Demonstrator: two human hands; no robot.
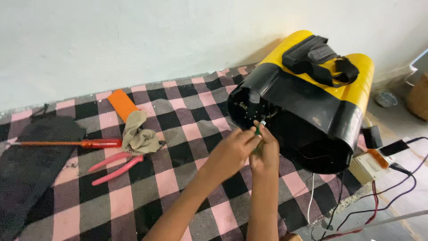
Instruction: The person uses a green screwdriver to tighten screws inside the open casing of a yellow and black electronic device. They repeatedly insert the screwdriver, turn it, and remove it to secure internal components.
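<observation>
Both hands are up at the open black underside of the yellow sprayer tank (312, 93), which lies tipped on its side on the checked blanket (178, 134) so that its hollow base faces the person. The left hand (229, 151) and right hand (266, 154) meet just at the rim of that opening, touching each other. Between them sits a small green tool (259, 128) with a pale tip, and the fingers (251, 137) of both hands are pressed together around its shaft, pinching it, with the tip aimed into the base. It looks as if one hand steadies while the other guides, though which does which is hard to tell.

Inside the cavity there are faint brassy parts and wiring, too dark to make out. The tank's black strap (318, 60) lies across its top.

Off to the left, well apart from the hands, a red-handled screwdriver (67, 143) lies flat, pink-handled pliers (118, 167) lie just below it, and a crumpled grey rag (139, 134) rests beside both, all within reach. An orange card (122, 104) lies near the wall.

To the right, wires (392, 196) trail over the floor past a small white box (370, 165); their ends run out of view.
</observation>
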